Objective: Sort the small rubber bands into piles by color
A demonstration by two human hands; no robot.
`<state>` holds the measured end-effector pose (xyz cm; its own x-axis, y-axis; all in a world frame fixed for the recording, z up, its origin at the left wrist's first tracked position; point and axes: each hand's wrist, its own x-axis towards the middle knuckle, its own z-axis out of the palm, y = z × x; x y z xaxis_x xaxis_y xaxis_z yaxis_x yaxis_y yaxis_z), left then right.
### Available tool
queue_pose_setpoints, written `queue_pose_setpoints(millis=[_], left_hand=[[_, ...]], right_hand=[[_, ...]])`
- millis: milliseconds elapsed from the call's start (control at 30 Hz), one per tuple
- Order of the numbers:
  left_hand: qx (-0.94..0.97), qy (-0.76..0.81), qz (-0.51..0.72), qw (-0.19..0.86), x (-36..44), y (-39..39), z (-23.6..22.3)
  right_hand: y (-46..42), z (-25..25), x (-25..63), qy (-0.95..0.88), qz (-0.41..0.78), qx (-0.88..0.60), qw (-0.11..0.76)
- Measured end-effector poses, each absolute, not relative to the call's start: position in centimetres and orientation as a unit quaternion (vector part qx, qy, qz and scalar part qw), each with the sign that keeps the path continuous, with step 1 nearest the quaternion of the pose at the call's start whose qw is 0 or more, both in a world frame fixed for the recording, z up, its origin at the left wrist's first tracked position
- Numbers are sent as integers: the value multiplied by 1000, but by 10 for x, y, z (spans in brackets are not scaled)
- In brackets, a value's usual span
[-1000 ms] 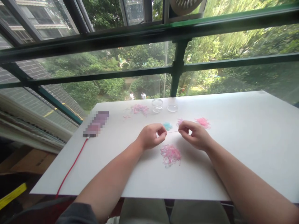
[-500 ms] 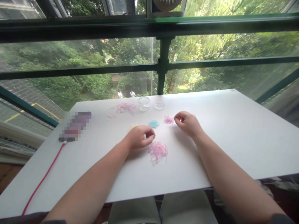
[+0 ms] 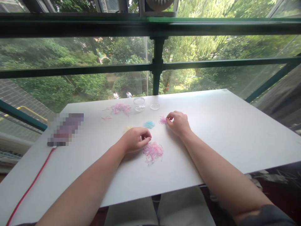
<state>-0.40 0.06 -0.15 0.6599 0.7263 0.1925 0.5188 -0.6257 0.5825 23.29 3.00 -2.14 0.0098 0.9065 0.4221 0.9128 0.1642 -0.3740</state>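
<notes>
My right hand (image 3: 178, 123) has thumb and fingertips pinched at the right edge of a small purple-pink pile of rubber bands (image 3: 162, 120). Whether a band sits in that pinch is too small to tell. My left hand (image 3: 136, 139) hovers with fingers curled and thumb near the index tip, just above and left of a looser pile of mixed pink and clear rubber bands (image 3: 153, 151). Anything in its fingertips cannot be made out. Between the hands, a bit farther back, lies a blue pile of bands (image 3: 149, 124). A pale yellow pile (image 3: 127, 129) shows partly behind my left hand.
Toward the back of the white table (image 3: 225, 125) stand a clear round jar (image 3: 139, 104) and a clear shallow lid (image 3: 155, 106). Left of them lies another pinkish pile (image 3: 120, 108). A pixelated phone-like object (image 3: 67, 130) with a red cable (image 3: 30, 185) lies at left.
A thin band was stretched between both hands; now they are apart. My right hand moved to the purple-pink pile and my left lowered toward the front pile. The view turned right.
</notes>
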Motion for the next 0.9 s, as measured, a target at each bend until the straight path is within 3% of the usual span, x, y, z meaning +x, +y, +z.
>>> queue_pose_setpoints(millis=[267, 400, 567, 700, 900], left_hand=[[882, 355, 202, 233, -5, 1, -1], [882, 372, 173, 234, -6, 2, 1], [901, 324, 141, 250, -7, 0, 7], [911, 311, 113, 245, -6, -3, 8], [914, 310, 111, 237, -2, -1, 3]], right_hand=[[28, -16, 244, -682, 26, -637, 360], [21, -12, 243, -689, 126, -589, 404], [9, -10, 229, -785, 261, -481, 292], [3, -3, 225, -810, 291, -463, 213], [-2, 6, 226, -829, 322, -425, 167]])
